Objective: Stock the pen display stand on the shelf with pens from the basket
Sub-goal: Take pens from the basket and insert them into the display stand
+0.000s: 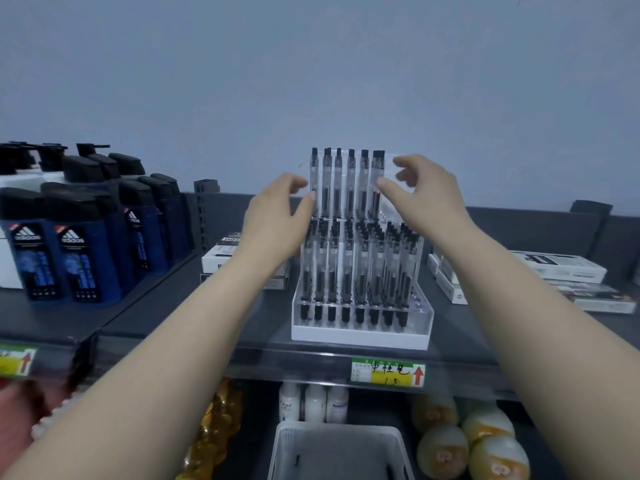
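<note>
Left hand (277, 220) has thumb and forefinger at the leftmost back-row pen; whether it grips, I cannot tell. Right hand (427, 192) is loose, its thumb touching the rightmost. Pens (350, 188) fill most of the stand (360, 336) on the shelf (457, 327); a few holes at its right are empty. The basket (287, 443) below looks nearly empty, so stocking seems almost done.

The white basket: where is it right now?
In the head view, the white basket sits bottom centre, below the pen display stand and the shelf's price label, with white bottles just behind it.
</note>
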The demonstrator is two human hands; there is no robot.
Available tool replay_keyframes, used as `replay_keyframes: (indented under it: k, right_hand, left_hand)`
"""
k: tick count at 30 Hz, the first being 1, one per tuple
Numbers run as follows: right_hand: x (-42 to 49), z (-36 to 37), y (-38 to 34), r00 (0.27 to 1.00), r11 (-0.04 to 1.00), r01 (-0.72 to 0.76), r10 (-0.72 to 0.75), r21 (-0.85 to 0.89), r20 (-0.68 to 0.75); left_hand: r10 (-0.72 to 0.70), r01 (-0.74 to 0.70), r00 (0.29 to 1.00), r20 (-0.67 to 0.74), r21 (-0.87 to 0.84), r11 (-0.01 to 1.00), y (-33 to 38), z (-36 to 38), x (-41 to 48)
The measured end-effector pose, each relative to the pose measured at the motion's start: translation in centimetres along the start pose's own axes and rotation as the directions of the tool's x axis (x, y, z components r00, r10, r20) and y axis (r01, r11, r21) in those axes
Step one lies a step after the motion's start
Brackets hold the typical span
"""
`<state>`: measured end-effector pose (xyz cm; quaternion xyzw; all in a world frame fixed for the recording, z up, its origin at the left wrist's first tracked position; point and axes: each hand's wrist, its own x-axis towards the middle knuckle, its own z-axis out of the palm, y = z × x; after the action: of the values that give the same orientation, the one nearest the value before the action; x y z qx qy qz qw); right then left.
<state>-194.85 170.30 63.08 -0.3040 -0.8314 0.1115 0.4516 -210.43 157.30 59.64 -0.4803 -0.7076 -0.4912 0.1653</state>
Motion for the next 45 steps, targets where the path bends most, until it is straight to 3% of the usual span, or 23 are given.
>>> replay_keyframes:
  k: [4, 9, 17, 27, 36, 39, 43, 45]
  right_hand:
    - [-4.7, -0.6, -0.2, 0.987, 0.984, 0.155, -0.159, -0.088, -0.036]
    - [-12.7, -0.7, 0.6, 0.992, 0.984, 0.117, -0.123, -0.137, -0.032]
    - [-25.5, 0.6, 3.3, 0.998, 0.995, -0.009, 0.003, -0.097, -0.058]
    - [-34.8, 5.2, 8.8, 0.947, 0.969, -0.186, 0.221, -0.161, 0.234]
    - [-35.1, 10.4, 15.0, 0.83, 0.969, -0.181, 0.243, -0.17, 0.502]
    - [-34.4, 12.2, 17.1, 0.782, 0.974, -0.173, 0.228, -0.148, 0.58]
    - [-33.3, 14.4, 19.3, 0.724, 0.981, -0.141, 0.192, -0.131, 0.662]
    - [-32.7, 15.6, 20.0, 0.709, 0.988, -0.108, 0.155, -0.111, 0.688]
  left_hand:
    - [0.242, -0.236, 0.965, -0.096, 0.07, 0.969, 0.7, -0.2, -3.9]
    - [0.303, -0.301, 0.951, -0.062, 0.042, 0.953, -0.9, -0.3, -10.6]
    - [0.168, -0.167, 0.985, 0.036, -0.028, 0.986, -5.1, -0.2, -21.4]
    - [-0.108, 0.092, 0.944, 0.311, 0.066, 0.994, -11.6, 3.1, -31.5]
    - [-0.37, 0.296, 0.806, 0.462, 0.228, 0.928, -14.2, 8.0, -32.3]
    - [-0.458, 0.326, 0.696, 0.553, 0.324, 0.888, -14.6, 10.4, -31.4]
    - [-0.595, 0.326, 0.479, 0.646, 0.499, 0.803, -14.9, 14.3, -29.9]
    - [-0.641, 0.303, 0.403, 0.653, 0.566, 0.767, -15.4, 16.2, -29.5]
